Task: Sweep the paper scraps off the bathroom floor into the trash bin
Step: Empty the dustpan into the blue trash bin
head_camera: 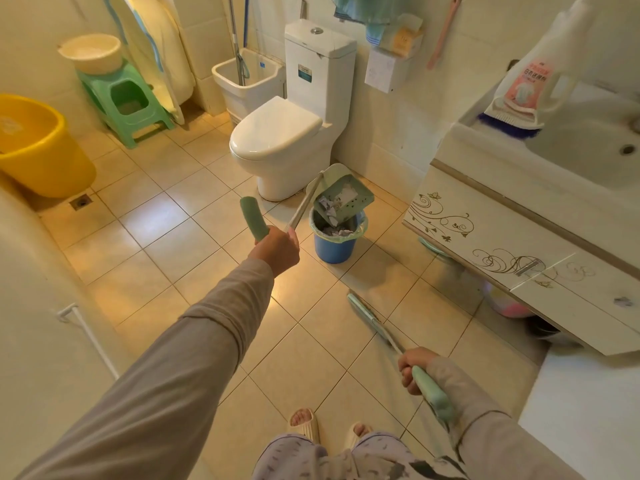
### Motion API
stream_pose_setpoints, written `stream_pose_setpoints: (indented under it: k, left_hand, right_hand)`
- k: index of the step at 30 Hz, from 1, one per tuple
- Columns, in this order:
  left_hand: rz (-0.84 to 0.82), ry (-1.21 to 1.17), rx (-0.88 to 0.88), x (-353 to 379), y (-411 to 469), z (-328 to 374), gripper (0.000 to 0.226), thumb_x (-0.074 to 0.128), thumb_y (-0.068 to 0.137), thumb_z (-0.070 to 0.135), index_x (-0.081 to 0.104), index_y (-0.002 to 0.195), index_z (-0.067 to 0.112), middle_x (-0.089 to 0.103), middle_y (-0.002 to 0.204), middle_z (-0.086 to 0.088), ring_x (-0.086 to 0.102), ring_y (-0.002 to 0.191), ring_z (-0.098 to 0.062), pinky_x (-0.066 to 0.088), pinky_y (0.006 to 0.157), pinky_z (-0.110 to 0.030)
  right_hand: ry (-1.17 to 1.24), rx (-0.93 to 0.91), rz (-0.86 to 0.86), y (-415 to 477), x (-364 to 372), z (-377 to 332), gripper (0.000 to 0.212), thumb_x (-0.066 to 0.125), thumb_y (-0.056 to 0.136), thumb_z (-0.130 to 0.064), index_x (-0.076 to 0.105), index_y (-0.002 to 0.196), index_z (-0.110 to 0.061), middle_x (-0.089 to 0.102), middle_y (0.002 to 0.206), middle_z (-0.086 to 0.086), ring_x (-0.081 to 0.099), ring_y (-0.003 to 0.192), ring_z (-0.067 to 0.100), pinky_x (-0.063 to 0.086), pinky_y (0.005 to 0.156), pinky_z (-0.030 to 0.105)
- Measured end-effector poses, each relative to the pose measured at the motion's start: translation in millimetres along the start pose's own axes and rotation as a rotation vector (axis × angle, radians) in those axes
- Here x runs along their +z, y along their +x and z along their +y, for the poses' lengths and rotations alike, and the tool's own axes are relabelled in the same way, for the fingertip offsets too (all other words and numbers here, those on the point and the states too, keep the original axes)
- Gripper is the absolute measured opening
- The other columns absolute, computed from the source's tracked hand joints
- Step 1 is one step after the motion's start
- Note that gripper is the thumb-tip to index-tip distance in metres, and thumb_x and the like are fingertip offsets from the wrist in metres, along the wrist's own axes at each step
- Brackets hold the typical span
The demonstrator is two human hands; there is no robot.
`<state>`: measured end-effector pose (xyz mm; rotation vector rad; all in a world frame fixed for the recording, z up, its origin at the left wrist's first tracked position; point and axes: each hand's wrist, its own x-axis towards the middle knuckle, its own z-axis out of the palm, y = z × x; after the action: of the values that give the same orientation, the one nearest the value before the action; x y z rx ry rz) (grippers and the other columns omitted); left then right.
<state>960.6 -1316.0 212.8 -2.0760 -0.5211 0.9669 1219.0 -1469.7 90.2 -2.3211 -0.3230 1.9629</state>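
A round yellow plastic tub (41,150) sits far left. The left hand (277,247) grips the pale green long-handled dustpan (343,199), tilted over the blue plastic trash bin (334,244); crumpled white paper scraps (327,211) lie in both. The right hand (414,367) clasps the green broom (369,317), near right.

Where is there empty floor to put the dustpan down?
Bare tiles lie between the yellow tub, the toilet and the left hand. Crowded: the trash bin sits tight between toilet and sink cabinet; the broom slants before the feet.
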Motion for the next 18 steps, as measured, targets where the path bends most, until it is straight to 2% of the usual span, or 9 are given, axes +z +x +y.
stream_pose_setpoints:
  k: [3,6,9,12,16,18]
  left_hand:
    - [0.005,0.088,0.097,2.1,-1.0,17.3,0.048,0.059,0.09,-0.001,0.043,0.135,-0.005,0.048,0.136,-0.023,0.071,0.094,-0.023,0.058,0.078,-0.029]
    - [-0.036,0.06,0.053,5.4,-2.8,27.6,0.05,0.058,0.091,0.0,0.038,0.137,-0.007,0.057,0.126,-0.018,0.071,0.09,-0.021,0.058,0.077,-0.029]
    - [-0.04,0.017,0.002,8.8,-6.6,21.0,0.051,0.056,0.094,0.002,0.033,0.138,-0.01,0.061,0.12,-0.014,0.071,0.09,-0.021,0.058,0.077,-0.029]
    - [-0.033,0.104,0.064,13.4,-4.6,0.5,0.051,0.054,0.094,0.002,0.033,0.139,-0.009,0.059,0.123,-0.017,0.071,0.092,-0.021,0.057,0.08,-0.031]
    - [-0.007,0.179,0.037,21.7,-3.5,-47.9,0.044,0.053,0.096,0.008,0.04,0.135,-0.007,0.069,0.104,-0.01,0.072,0.086,-0.017,0.056,0.077,-0.03]
    - [-0.001,0.175,-0.008,28.5,-5.3,-56.4,0.047,0.049,0.098,0.012,0.034,0.138,-0.009,0.071,0.098,-0.008,0.073,0.084,-0.017,0.055,0.077,-0.031]
  right_hand:
    - [-0.042,0.02,-0.005,2.2,3.9,-8.6,0.012,0.039,0.082,-0.001,0.048,0.074,-0.004,0.04,0.033,0.002,0.035,0.025,0.012,0.032,0.032,0.014]
    - [-0.142,0.036,-0.011,5.3,9.2,-7.7,0.014,0.037,0.083,-0.001,0.05,0.086,-0.002,0.041,0.037,0.002,0.036,0.028,0.011,0.034,0.035,0.016]
    - [-0.24,0.043,-0.025,5.5,16.3,-4.9,0.013,0.037,0.085,-0.001,0.05,0.083,-0.002,0.041,0.038,0.002,0.037,0.033,0.012,0.034,0.038,0.021]
    - [-0.275,0.04,-0.03,6.1,21.5,-3.8,0.012,0.035,0.087,0.0,0.044,0.079,-0.003,0.039,0.033,0.002,0.036,0.027,0.011,0.035,0.035,0.017]
    - [-0.317,0.046,-0.031,4.7,18.8,-5.4,0.014,0.034,0.088,-0.003,0.044,0.077,-0.005,0.04,0.034,0.002,0.036,0.032,0.012,0.035,0.039,0.023]
    - [-0.323,0.062,-0.029,3.9,16.5,-5.8,0.011,0.035,0.088,-0.003,0.046,0.086,-0.004,0.042,0.038,0.002,0.037,0.033,0.012,0.035,0.04,0.024]
